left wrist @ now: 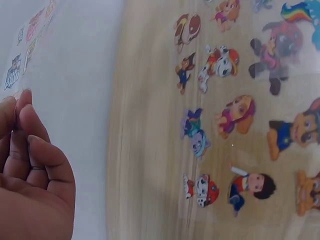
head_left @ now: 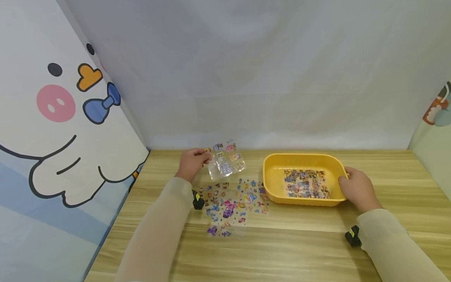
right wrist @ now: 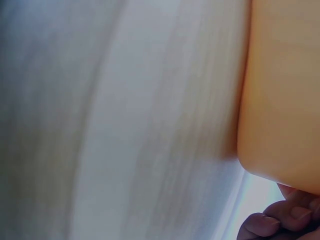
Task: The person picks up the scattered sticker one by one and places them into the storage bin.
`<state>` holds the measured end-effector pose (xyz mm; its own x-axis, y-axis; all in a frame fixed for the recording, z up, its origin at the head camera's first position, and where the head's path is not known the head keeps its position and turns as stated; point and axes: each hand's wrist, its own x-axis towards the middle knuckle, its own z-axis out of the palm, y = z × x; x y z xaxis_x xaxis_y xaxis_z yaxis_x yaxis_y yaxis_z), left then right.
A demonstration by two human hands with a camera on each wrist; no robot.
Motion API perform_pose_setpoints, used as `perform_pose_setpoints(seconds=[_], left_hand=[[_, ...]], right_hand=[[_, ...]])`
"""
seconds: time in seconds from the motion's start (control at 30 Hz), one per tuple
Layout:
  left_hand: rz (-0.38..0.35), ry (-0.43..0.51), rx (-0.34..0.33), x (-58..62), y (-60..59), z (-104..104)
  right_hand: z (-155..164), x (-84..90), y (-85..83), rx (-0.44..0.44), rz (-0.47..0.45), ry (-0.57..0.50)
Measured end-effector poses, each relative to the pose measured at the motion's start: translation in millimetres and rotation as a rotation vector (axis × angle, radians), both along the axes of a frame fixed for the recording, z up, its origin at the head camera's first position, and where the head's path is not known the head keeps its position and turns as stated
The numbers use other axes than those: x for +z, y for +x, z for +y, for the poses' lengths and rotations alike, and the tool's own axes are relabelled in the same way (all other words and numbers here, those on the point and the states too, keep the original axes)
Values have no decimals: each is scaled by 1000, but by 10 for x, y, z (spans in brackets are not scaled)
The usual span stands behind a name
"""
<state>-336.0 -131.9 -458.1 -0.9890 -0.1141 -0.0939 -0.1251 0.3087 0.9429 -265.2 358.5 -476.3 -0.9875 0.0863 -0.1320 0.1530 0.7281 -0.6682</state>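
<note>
My left hand (head_left: 192, 162) pinches the left edge of a clear sticker sheet (head_left: 226, 167) with small cartoon pictures, held up near the back of the table. In the left wrist view, thumb and fingertips (left wrist: 25, 107) meet at that sheet's lower edge. My right hand (head_left: 360, 188) grips the right end of a yellow plastic basin (head_left: 306, 201), thumb at the rim. Inside the basin lie colourful stickers (head_left: 306, 184). The right wrist view shows the basin's outer wall (right wrist: 280, 100) with curled fingers (right wrist: 262, 225) under its edge.
Several transparent sticker sheets (head_left: 225, 211) with cartoon figures lie overlapping on the wooden table (head_left: 282, 250), left of the basin and below my left hand. A pale curtain (head_left: 267, 78) hangs behind the table's back edge. A cartoon-printed panel (head_left: 63, 149) stands along the left side.
</note>
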Motion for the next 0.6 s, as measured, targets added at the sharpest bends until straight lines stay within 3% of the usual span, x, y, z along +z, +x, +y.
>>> perform_pose_setpoints(seconds=[0.33,0.6], left_hand=[[-72,53,-61,-28,-20,134],[-94,32,-108,-10,-7,208]], right_hand=[[-2,0,-5,-6,-7,4],[-11,4,-5,-14,-13,-1]])
